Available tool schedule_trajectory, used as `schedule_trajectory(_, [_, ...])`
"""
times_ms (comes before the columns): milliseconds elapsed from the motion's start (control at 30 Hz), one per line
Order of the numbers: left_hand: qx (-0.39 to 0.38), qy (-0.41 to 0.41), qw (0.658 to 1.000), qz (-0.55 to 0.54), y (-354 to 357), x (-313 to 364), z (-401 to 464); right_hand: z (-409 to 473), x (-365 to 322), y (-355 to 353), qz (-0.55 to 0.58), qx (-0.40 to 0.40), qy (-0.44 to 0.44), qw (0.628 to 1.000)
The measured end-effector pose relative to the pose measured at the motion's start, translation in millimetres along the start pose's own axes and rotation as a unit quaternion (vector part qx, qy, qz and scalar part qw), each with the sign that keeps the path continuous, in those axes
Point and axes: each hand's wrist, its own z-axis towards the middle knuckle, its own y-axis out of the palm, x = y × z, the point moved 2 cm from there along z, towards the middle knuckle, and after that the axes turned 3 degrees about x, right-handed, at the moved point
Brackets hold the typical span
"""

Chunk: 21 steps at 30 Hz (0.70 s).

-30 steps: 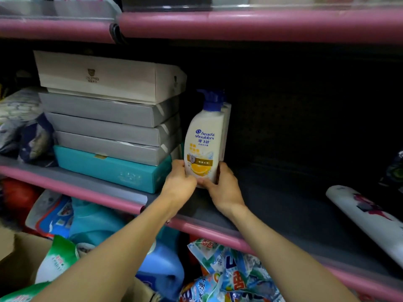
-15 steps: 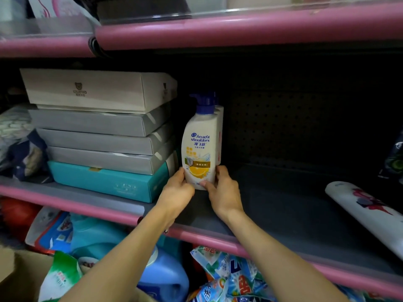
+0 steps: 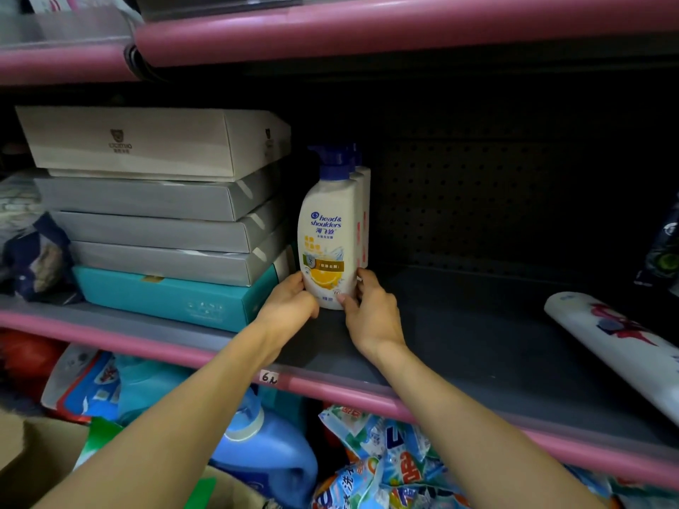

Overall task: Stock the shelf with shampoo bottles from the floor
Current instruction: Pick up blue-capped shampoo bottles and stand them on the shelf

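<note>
Both hands are on the front bottle (image 3: 332, 236), low on its body. Left hand (image 3: 290, 306) is curled against the lower left side; right hand (image 3: 371, 314) pinches the lower right edge, thumb across the front foot. The bottle stands upright on the shelf (image 3: 441, 347), between the two hands, base down or all but down; contact with the deck is hidden by the fingers.

More bottles (image 3: 363, 214) stand in file directly behind it, touching or nearly so.

Handling, as judged: rigid plastic, smooth and somewhat slippery, tall for its foot, so it tips easily if pushed high up. If full, moderately heavy. The low two-sided hold suits sliding; for lifting, the waist below the pump (image 3: 332, 159) looks the better place. The pump spout sticks out leftward and could snag.

Room: just beyond the left hand a stack of boxes (image 3: 154, 200) stands close to the bottle, little slack there. Beyond the right hand the deck lies open as far as a white roll (image 3: 617, 343). The upper shelf (image 3: 367, 27) hangs well above the pump. The pink lip (image 3: 330, 389) runs under both forearms.
</note>
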Motion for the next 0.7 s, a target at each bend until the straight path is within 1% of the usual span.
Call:
schedule_trajectory(67, [0.029,-0.009,0.999,0.011,2.3,5.2,-4.7,-0.5,-1.6,-1.5,0.003,-0.006,0.004,1.0])
schedule_trajectory(167, [0.11,-0.018,0.993,0.043,6.4,18.3,-17.6,-6.8,-6.6,-9.7,0.03,-0.009,0.028,0.999])
schedule_trajectory(233, [0.145,-0.017,0.988,0.046,10.6,28.6,-31.0,-16.5,-10.6,-24.3,0.039,-0.005,0.046,0.998])
schedule_trajectory(300, [0.158,-0.008,0.986,0.055,18.2,39.6,-49.2,-27.9,-13.5,-46.3,-0.006,-0.015,0.041,0.999])
schedule_trajectory(333, [0.151,-0.002,0.987,0.06,24.2,45.6,-59.9,-35.0,-14.2,-61.6,-0.044,-0.021,0.028,0.998])
schedule_trajectory(400, [0.114,0.007,0.992,0.05,39.9,56.7,-80.4,-49.8,-13.6,-95.0,-0.125,-0.032,-0.011,0.992])
schedule_trajectory(433, [0.081,0.011,0.996,0.032,48.4,62.0,-89.4,-56.4,-11.8,-111.9,-0.17,-0.038,-0.023,0.984])
schedule_trajectory(467, [0.04,0.014,0.999,0.015,57.3,67.8,-99.2,-63.3,-8.7,-129.8,-0.226,-0.041,-0.029,0.973])
schedule_trajectory(533, [-0.05,0.022,0.999,0.002,75.8,78.7,-122.1,-78.5,2.2,-165.0,-0.364,-0.034,-0.027,0.93])
schedule_trajectory(567, [-0.086,0.028,0.996,0.002,85.5,83.6,-134.4,-86.4,9.3,-181.6,-0.426,-0.032,-0.014,0.904])
schedule_trajectory(633, [-0.134,0.039,0.99,0.005,103.0,91.1,-157.0,-99.4,24.6,-209.0,-0.511,-0.044,0.053,0.857])
schedule_trajectory(700, [-0.163,0.05,0.985,0.011,115.9,96.3,-176.2,-108.1,36.7,-229.3,-0.53,-0.059,0.145,0.833])
